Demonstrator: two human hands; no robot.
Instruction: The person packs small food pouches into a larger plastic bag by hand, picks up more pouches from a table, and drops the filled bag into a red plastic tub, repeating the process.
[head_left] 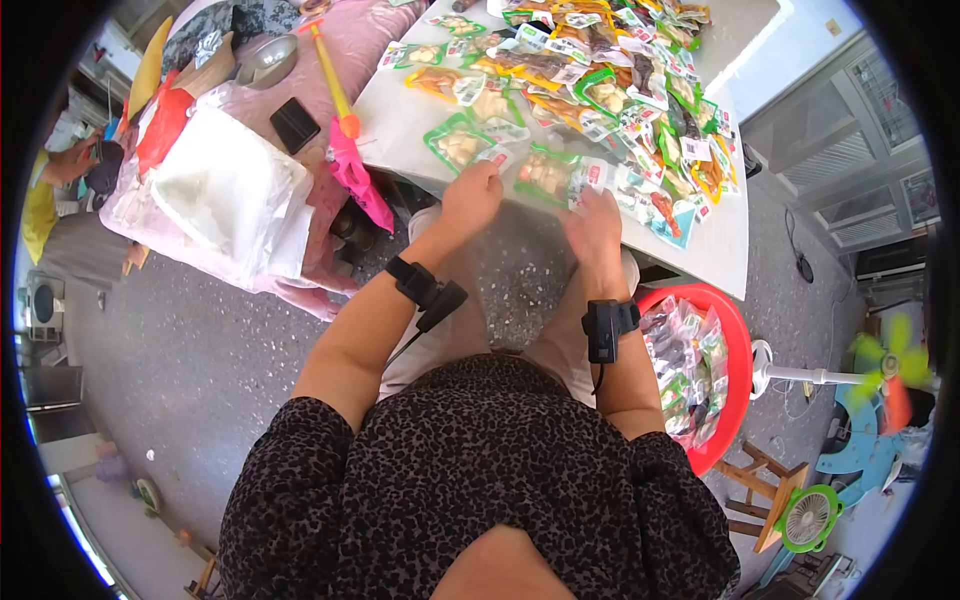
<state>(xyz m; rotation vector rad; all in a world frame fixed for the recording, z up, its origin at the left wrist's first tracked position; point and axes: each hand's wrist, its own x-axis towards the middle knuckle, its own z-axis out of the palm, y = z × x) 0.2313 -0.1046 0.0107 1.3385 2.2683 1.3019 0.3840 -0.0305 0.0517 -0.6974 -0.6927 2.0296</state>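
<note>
At the near edge of the white table, my left hand (474,196) is closed on the corner of a clear, green-edged food packet (460,146) with pale pieces inside. My right hand (596,222) pinches the end of another green-edged food packet (546,174), slightly blurred. A large heap of sealed food packets (610,85) in green, orange and brown spreads beyond both hands. Just right of my right hand, a packet with a blue corner (668,216) rests near the table edge.
A red tub (738,372) full of packets stands on the floor at my right. On the pink-covered table (318,215) at left are a white foam box (232,190), a dark phone (294,125) and a metal bowl (268,62). Another person (62,215) sits far left. Fans stand at right.
</note>
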